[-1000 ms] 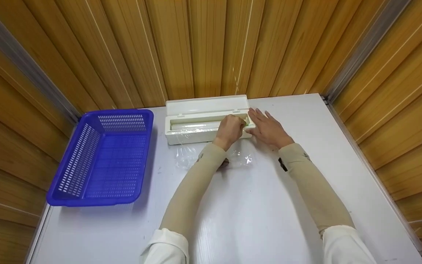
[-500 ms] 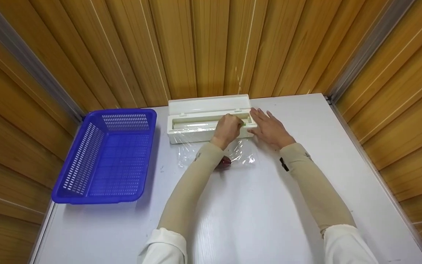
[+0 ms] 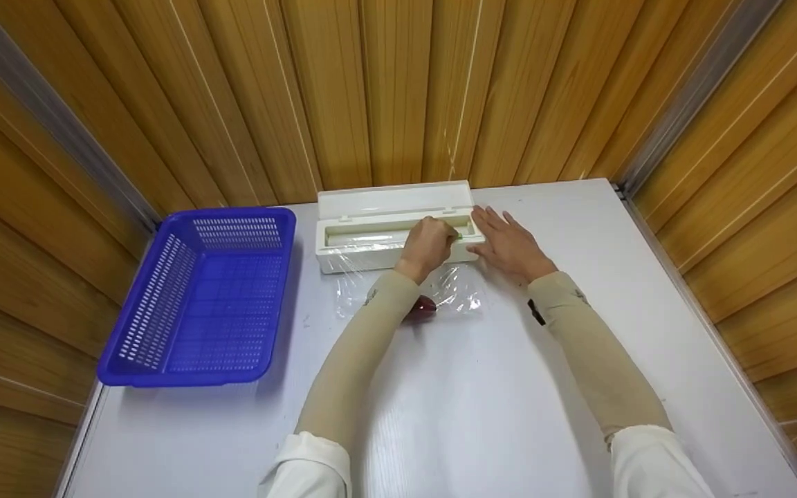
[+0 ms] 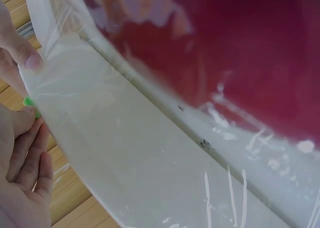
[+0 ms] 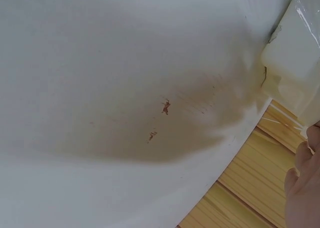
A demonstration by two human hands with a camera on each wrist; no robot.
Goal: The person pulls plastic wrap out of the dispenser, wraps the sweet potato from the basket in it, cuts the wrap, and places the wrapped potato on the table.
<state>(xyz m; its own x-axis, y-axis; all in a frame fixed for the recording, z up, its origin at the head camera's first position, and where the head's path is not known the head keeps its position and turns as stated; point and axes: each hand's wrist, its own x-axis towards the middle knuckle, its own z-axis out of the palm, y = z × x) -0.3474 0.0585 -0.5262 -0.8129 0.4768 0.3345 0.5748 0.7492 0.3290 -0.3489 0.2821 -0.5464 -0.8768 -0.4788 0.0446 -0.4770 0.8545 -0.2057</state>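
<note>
At the back of the table a white cling film dispenser [image 3: 343, 260] stands with its lid [image 3: 395, 200] raised. My left hand [image 3: 426, 243] pinches a small green slider [image 4: 30, 106] on its front edge, near the right end. My right hand [image 3: 511, 246] rests against that right end, fingers straight. A sheet of clear cling film [image 3: 459, 289] stretches from the dispenser toward me. Under the film lies a glossy dark red rounded thing [image 3: 423, 307], partly covered by my left forearm in the head view; it fills the upper right of the left wrist view [image 4: 225, 53].
A blue plastic basket [image 3: 277, 304] with slotted sides stands on the left of the white table [image 3: 481, 415]. Wood-patterned panels [image 3: 398, 90] close off the back and both sides. Small brownish marks [image 5: 166, 107] show on the surface in the right wrist view.
The head view has shifted slightly. More of the dark red thing shows beside my left forearm than a second ago. Both hands stay nearly where they were on the dispenser.
</note>
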